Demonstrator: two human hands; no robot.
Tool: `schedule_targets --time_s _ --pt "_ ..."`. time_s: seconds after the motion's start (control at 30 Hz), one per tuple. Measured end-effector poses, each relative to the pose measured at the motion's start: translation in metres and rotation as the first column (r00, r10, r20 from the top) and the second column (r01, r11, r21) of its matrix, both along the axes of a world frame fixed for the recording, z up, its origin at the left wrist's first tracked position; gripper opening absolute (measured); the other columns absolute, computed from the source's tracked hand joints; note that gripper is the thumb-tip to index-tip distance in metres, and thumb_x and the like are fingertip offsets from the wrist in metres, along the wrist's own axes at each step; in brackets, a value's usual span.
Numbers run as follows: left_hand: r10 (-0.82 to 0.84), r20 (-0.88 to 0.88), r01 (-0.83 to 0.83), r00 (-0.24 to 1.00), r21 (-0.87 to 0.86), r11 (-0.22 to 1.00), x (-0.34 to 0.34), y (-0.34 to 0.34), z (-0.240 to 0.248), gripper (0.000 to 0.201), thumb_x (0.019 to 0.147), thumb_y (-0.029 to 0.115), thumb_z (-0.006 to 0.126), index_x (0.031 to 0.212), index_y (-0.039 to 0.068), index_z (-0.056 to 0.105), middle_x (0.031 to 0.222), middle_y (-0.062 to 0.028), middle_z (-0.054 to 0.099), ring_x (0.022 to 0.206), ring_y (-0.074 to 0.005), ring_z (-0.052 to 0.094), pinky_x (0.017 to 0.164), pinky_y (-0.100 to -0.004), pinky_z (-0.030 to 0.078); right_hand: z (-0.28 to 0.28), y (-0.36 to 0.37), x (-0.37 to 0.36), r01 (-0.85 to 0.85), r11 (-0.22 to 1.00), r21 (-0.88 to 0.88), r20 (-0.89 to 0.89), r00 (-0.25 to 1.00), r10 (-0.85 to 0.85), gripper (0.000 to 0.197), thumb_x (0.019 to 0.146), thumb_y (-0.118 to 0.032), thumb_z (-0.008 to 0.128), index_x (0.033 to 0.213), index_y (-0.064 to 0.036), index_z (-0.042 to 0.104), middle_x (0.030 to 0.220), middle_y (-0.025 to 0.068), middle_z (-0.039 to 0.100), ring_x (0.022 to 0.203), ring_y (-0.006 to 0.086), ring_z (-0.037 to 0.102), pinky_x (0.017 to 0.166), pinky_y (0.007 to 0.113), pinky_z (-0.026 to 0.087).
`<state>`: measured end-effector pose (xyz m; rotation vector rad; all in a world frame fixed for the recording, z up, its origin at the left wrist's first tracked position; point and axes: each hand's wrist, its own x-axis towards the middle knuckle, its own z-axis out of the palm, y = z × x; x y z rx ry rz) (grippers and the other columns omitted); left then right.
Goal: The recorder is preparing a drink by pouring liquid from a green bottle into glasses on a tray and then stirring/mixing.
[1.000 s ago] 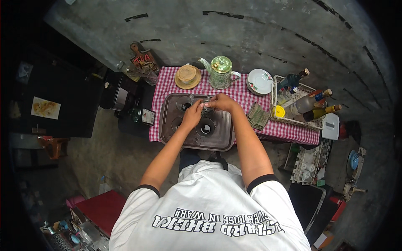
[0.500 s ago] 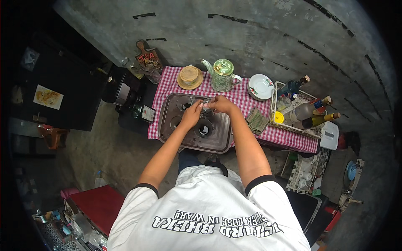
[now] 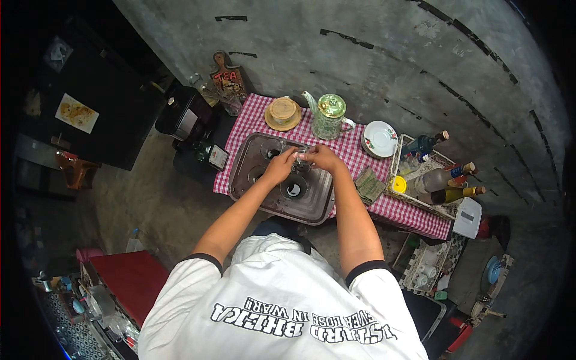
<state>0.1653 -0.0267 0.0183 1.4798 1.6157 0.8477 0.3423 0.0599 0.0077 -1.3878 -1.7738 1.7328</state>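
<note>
My left hand (image 3: 281, 166) and my right hand (image 3: 324, 158) meet over a brown serving tray (image 3: 322, 201). Between their closed fingertips is a small clear glass (image 3: 303, 163), partly hidden by the fingers. On the tray near my wrists stands a glass cup (image 3: 293, 189) with something dark in it. Another glass cup (image 3: 272, 146), also dark at the bottom, is beyond my left hand. A third cup is partly covered by my left wrist. Behind the tray stands a green patterned teapot (image 3: 329, 117) with a gold-toned lid.
A red checked cloth (image 3: 354, 147) covers the table. Around the tray are a lidded cup on a saucer (image 3: 282, 113), stacked plates (image 3: 380, 139), a folded cloth (image 3: 369, 185) and a basket of bottles (image 3: 393, 157). A black machine (image 3: 183, 114) stands left; a grey wall rises behind.
The view has turned a little, so the table sits slightly farther right and tilted. Both hands stay together on the small glass, with only a slight shift of the fingers.
</note>
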Motion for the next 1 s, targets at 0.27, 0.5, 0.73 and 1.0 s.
schedule_targets --time_s 0.27,0.5,0.73,1.0 --pt "0.009 -0.036 -0.009 0.999 -0.008 1.000 0.001 0.000 0.002 0.038 0.100 0.033 0.046 0.129 0.009 0.056 0.115 -0.0220 0.064 0.109 -0.0406 0.060 0.091 -0.0443 0.048 -0.001 0.000 0.000 0.032 0.996 -0.088 0.012 0.999 -0.031 0.060 0.074 -0.040 0.084 0.103 0.0079 0.063 0.089 0.0127 0.066 0.075 0.0206 0.064 0.061 0.032 0.054" --pt "-0.001 -0.014 0.001 1.000 0.008 1.000 0.002 -0.001 0.011 0.038 0.099 0.029 0.048 0.127 0.005 0.056 0.115 -0.0229 0.064 0.108 -0.0410 0.060 0.090 -0.0456 0.048 0.008 -0.003 0.002 0.070 0.987 -0.143 0.033 0.997 -0.066 0.066 0.073 -0.041 0.084 0.110 0.0072 0.061 0.098 0.0143 0.066 0.086 0.0234 0.064 0.067 0.034 0.056" --pt "-0.029 -0.066 0.036 0.997 0.098 0.995 0.003 0.004 -0.001 0.037 0.099 0.027 0.047 0.126 0.003 0.056 0.112 -0.0241 0.064 0.103 -0.0427 0.061 0.087 -0.0475 0.048 0.014 -0.006 0.000 0.158 0.972 -0.176 0.083 0.986 -0.145 0.060 0.075 -0.038 0.082 0.111 0.0041 0.061 0.107 0.0138 0.065 0.096 0.0253 0.063 0.079 0.039 0.057" --pt "-0.022 -0.074 0.029 0.997 0.104 0.994 -0.001 0.005 0.000 0.038 0.098 0.030 0.049 0.124 0.003 0.057 0.101 -0.0273 0.066 0.094 -0.0463 0.063 0.081 -0.0505 0.049 0.027 -0.014 -0.004 0.158 0.982 -0.103 0.171 0.975 -0.139 0.055 0.077 -0.041 0.079 0.107 0.0024 0.064 0.104 0.0126 0.066 0.097 0.0247 0.065 0.079 0.038 0.057"
